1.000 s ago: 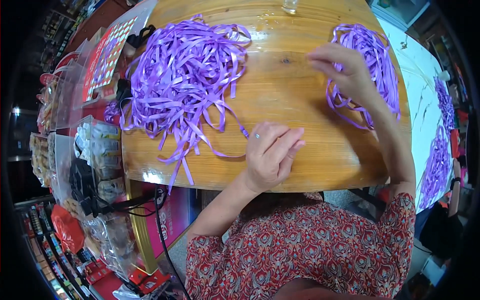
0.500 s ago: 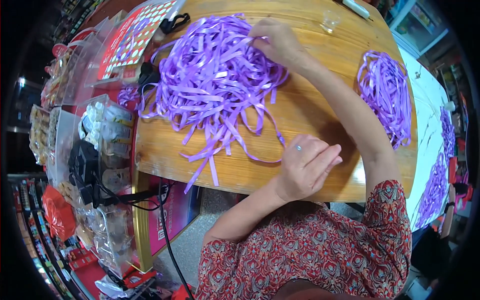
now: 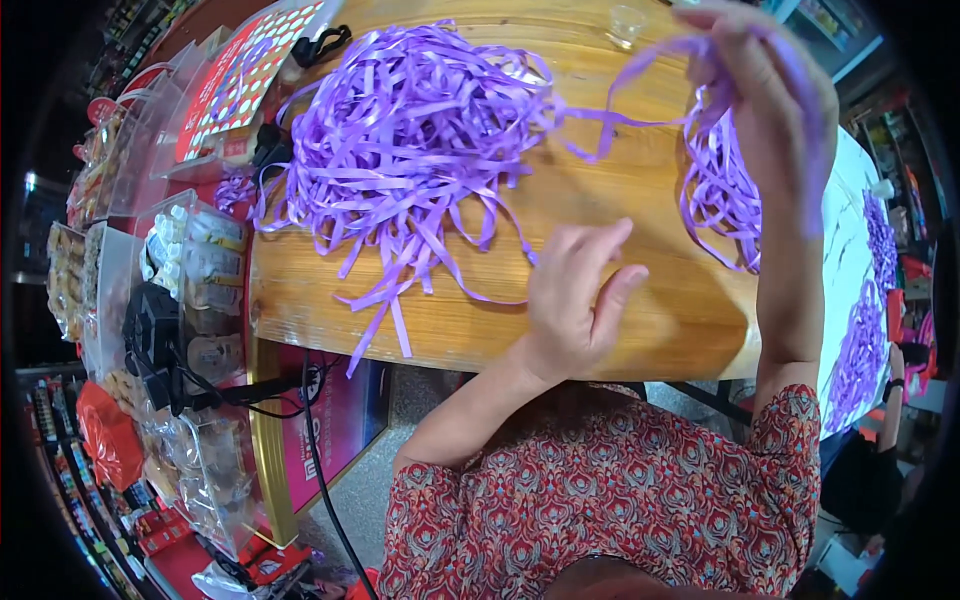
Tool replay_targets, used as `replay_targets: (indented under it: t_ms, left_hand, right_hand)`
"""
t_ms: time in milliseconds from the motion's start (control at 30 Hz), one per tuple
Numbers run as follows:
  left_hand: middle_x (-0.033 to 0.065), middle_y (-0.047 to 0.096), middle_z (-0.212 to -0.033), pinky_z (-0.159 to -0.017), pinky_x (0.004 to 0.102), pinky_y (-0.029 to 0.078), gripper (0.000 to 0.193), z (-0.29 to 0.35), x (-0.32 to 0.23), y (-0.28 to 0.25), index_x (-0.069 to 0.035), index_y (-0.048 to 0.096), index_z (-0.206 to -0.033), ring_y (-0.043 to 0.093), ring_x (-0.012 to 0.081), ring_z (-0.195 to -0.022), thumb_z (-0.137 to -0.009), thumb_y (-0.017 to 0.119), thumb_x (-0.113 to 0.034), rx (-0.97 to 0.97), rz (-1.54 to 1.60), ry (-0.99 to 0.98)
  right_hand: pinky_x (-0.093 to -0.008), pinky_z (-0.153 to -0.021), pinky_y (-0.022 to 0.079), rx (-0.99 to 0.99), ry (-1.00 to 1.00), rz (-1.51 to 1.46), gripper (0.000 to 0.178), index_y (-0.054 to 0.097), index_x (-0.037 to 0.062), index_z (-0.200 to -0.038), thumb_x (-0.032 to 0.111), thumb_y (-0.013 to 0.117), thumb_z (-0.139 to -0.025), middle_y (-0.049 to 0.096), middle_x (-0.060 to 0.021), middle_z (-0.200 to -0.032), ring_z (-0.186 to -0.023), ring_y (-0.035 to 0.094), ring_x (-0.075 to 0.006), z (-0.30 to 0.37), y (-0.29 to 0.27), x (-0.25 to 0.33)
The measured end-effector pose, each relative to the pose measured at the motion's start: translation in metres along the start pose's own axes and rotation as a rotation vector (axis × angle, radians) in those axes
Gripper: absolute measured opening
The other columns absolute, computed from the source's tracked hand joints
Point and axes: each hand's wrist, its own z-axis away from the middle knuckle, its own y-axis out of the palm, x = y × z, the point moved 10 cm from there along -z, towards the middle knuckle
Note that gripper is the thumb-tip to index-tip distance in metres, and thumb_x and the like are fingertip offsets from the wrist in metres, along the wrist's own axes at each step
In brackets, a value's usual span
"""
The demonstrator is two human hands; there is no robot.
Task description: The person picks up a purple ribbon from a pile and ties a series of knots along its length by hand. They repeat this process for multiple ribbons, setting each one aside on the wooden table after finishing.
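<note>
A large tangled heap of shiny purple ribbons (image 3: 400,140) lies on the wooden table (image 3: 660,330), left of centre. My right hand (image 3: 755,75), blurred by motion, is raised at the far right with its fingers closed on a purple ribbon. One length of it stretches back to the heap and another trails down beside my forearm. Behind this arm is a second, smaller pile of purple ribbons (image 3: 722,190), partly hidden. My left hand (image 3: 575,295) is above the near table edge, thumb and forefinger apart. Loose ribbon ends reach its outer side; whether they touch it is hidden.
A small clear cup (image 3: 626,26) stands at the far edge. On the left are clear plastic bins (image 3: 215,270) of packaged goods, a black device (image 3: 155,335) with cables and a red patterned card (image 3: 245,90). More purple ribbons (image 3: 860,350) lie on a white table at right, near another person.
My right hand has swung from the heap to the far right, drawing a ribbon out with it. My left thumb and forefinger have parted. The view has shifted slightly.
</note>
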Motion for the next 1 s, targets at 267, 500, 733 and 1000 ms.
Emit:
replay_targets:
  t_ms: [267,500,733,1000]
  left_hand:
    - [0.0162,0.05,-0.111,-0.092,0.0384,0.037,0.066,-0.023,-0.014,0.001,0.008,0.037,-0.126,0.046,0.0311,-0.108,-0.075,0.073,-0.012,-0.184,-0.022,0.105]
    - [0.0107,0.061,-0.094,-0.081,0.0389,0.041,0.048,-0.039,0.014,0.05,-0.001,0.051,-0.119,0.057,0.0281,-0.087,-0.075,0.068,-0.008,0.186,-0.022,0.06]
    - [0.0092,0.059,-0.073,-0.057,0.0261,0.043,0.02,-0.039,0.023,0.006,0.0,0.064,-0.095,0.055,0.0179,-0.061,-0.076,0.067,0.001,0.269,-0.076,-0.004]
    - [-0.0015,0.056,-0.079,-0.058,0.0169,0.037,0.018,-0.031,0.046,-0.034,0.001,0.064,-0.098,0.048,0.004,-0.068,-0.08,0.066,0.0,0.174,0.147,-0.313]
  right_hand:
    - [-0.0262,-0.07,0.048,0.41,-0.456,0.122,0.027,0.063,-0.0039,-0.102,0.018,0.053,-0.089,0.064,-0.0151,-0.095,-0.082,0.062,-0.0197,0.046,0.027,0.03]
    - [-0.0286,-0.067,0.044,0.394,-0.243,-0.634,0.043,0.057,-0.0068,-0.107,0.033,0.047,-0.094,0.061,-0.0125,-0.088,-0.076,0.056,-0.017,0.042,-0.041,0.035]
    - [-0.0259,-0.06,0.049,0.005,-0.267,-0.643,0.034,0.057,0.0027,-0.103,0.03,0.036,-0.098,0.061,-0.006,-0.079,-0.065,0.056,-0.0133,0.036,-0.123,0.009]
    - [-0.0307,-0.082,0.048,-0.026,-0.009,-0.719,0.034,0.056,-0.0047,-0.109,0.025,0.052,-0.093,0.06,-0.012,-0.102,-0.094,0.059,-0.0179,0.058,-0.141,-0.085]
